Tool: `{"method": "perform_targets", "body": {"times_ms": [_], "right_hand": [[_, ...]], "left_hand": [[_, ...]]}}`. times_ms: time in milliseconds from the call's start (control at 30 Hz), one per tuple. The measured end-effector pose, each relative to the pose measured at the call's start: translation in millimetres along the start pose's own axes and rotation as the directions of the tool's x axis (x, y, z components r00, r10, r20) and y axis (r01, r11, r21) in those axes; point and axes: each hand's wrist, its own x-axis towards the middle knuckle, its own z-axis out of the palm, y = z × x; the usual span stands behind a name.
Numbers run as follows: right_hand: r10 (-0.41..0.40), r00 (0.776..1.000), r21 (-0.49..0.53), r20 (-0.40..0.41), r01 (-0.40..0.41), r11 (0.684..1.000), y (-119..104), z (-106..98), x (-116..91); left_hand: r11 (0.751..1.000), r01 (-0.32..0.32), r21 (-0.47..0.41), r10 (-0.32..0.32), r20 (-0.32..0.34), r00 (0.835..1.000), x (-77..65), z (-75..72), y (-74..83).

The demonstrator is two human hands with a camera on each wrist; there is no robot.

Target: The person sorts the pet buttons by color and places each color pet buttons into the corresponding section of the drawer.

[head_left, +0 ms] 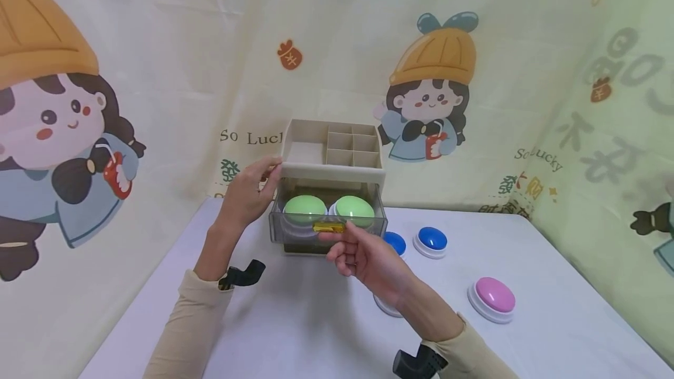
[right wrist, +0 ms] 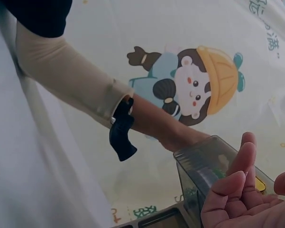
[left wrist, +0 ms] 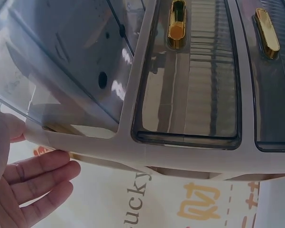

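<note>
A cream desktop organizer [head_left: 333, 173] stands on the table with a smoky clear drawer [head_left: 292, 230] pulled out. Inside the drawer sit two push buttons with white bases, the left green dome [head_left: 305, 205] beside the right green dome [head_left: 354, 207]. My left hand [head_left: 246, 190] grips the organizer's upper left edge; in the left wrist view its thumb and fingers lie on either side of the frame corner [left wrist: 47, 137]. At the drawer front, my right hand [head_left: 371, 259] pinches the gold handle [head_left: 329, 227] between thumb and index finger, the other fingers curled.
To the right lie a blue push button [head_left: 433, 238] and a pink one [head_left: 495, 295]. Another blue one [head_left: 395, 243] and a white base [head_left: 388, 307] are partly hidden by my right hand. Divided compartments [head_left: 353, 144] top the organizer. A printed curtain [head_left: 326, 86] hangs behind the table.
</note>
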Motion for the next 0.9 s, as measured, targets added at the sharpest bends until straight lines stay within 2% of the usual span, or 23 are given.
{"method": "perform_targets", "body": {"times_ms": [200, 400, 600, 900], "right_hand": [[-0.002, 0.999, 0.005, -0.041, 0.002, 1.0, -0.4, -2.6, 14.0], [-0.02, 0.999, 0.037, -0.033, 0.021, 0.999, -0.2, -9.9, 31.3], [-0.034, 0.998, 0.098, -0.047, 0.038, 0.994, -0.5, -21.0, 47.3], [-0.087, 0.994, 0.103, -0.067, 0.094, 0.99, -2.8, -33.2, 73.1]], "left_hand": [[1.0, 0.011, 0.007, -0.011, 0.007, 1.0, -1.2, -1.1, 0.1], [1.0, -0.012, 0.007, 0.012, 0.002, 1.0, -0.7, -1.5, -0.1], [1.0, -0.009, 0.005, 0.009, 0.007, 1.0, -0.5, -0.7, -0.8], [1.0, -0.015, 0.015, 0.015, 0.006, 1.0, 0.3, -0.8, -0.6]]}}
